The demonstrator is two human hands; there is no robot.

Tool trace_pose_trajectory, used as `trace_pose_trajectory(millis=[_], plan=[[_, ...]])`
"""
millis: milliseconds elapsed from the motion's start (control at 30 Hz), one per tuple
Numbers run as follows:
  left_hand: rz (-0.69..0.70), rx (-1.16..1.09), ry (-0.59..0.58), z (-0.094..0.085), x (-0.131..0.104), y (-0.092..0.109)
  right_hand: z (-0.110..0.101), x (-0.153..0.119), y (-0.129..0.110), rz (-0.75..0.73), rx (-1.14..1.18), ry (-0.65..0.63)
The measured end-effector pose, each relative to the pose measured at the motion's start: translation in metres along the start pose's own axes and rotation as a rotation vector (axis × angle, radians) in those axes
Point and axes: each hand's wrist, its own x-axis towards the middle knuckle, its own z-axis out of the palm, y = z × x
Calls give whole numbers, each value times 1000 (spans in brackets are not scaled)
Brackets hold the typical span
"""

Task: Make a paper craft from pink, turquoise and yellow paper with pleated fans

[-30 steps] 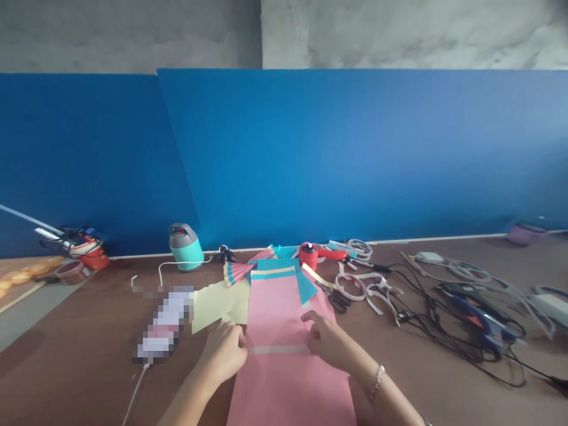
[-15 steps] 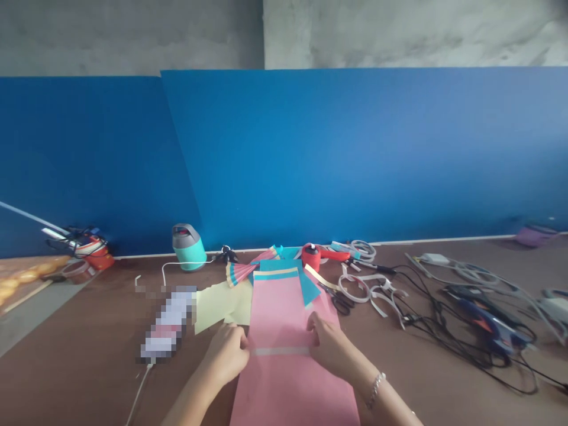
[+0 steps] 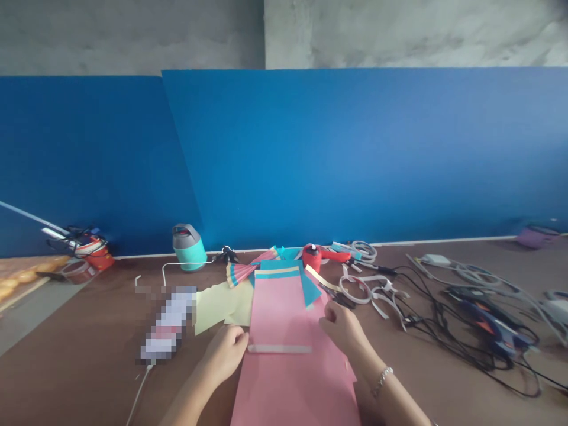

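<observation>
A long pink paper sheet point(image 3: 293, 390) lies in front of me, with a narrower pink sheet point(image 3: 277, 307) edged in cream and blue on top. A white strip, which looks like tape point(image 3: 279, 349), runs across the pink paper. My left hand point(image 3: 228, 349) is closed at the strip's left end, fingertips pinched at the paper's left edge. My right hand point(image 3: 341, 325) is closed too, over the paper's right edge and apart from the strip's right end. Its fingertips are curled away, so anything in them is hidden. Blue paper point(image 3: 310, 290) sticks out beside the narrow sheet.
Pale yellow paper point(image 3: 217, 305) and a blurred-out phone point(image 3: 168, 325) lie to the left. Behind are a teal bottle point(image 3: 190, 255), a folded paper fan point(image 3: 242, 273) and a red tape roll point(image 3: 312, 258). Scissors point(image 3: 341, 297), white tape loops point(image 3: 355, 290) and black cables point(image 3: 437, 331) lie right.
My right hand has moved away from the strip's right end, up and to the right. The strip's right end now lies bare. My left hand has barely moved.
</observation>
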Motion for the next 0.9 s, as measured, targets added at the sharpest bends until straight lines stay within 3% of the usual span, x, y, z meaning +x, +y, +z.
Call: trace_pose_trajectory(millis=[167, 300, 433, 600, 700, 800, 900], plan=[[-20, -32, -10, -4, -3, 4, 4, 2, 3, -11, 94, -14], [-35, -146, 0, -3, -5, 4, 5, 4, 5, 4, 104, 107], [-28, -281, 79, 1, -3, 3, 6, 8, 11, -49, 312, 171], [-8, -367, 196, 1, 2, 8, 11, 10, 12, -16, 570, 87], [8, -373, 247, -5, 4, 13, 12, 11, 13, 27, 550, 60], [32, -384, 276, -14, 4, 17, 10, 13, 18, 46, 532, 157], [95, -419, 277, -25, 6, 22, 8, 17, 23, 77, 661, 261]])
